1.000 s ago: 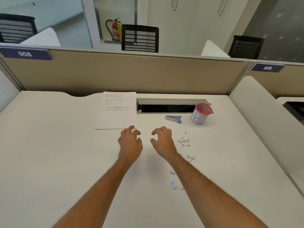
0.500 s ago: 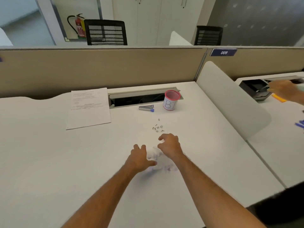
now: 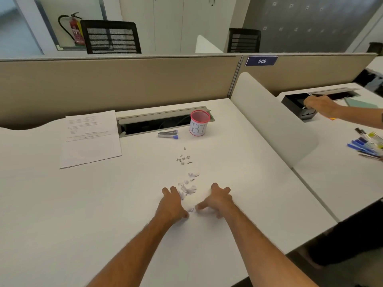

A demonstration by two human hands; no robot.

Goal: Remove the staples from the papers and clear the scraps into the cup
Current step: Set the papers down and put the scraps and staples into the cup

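Since a second ago, both hands have moved from the middle of the surface (image 3: 62,214) to bracket the paper scraps (image 3: 187,188): the left hand (image 3: 173,204) and right hand (image 3: 217,200) lie flat with fingers spread, holding nothing, so scrap gathering appears to be starting. The pulled staples (image 3: 183,159) lie loose between the scraps and the cup (image 3: 199,126); the papers (image 3: 91,137) and staple remover (image 3: 167,134) rest apart. The cup reads "B1"; the partition tag (image 3: 261,61) reads "009".

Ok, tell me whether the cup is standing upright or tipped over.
Upright. The cup stands on its base on the desk, red rim facing up, the "B1" label reading level. What it holds cannot be seen.
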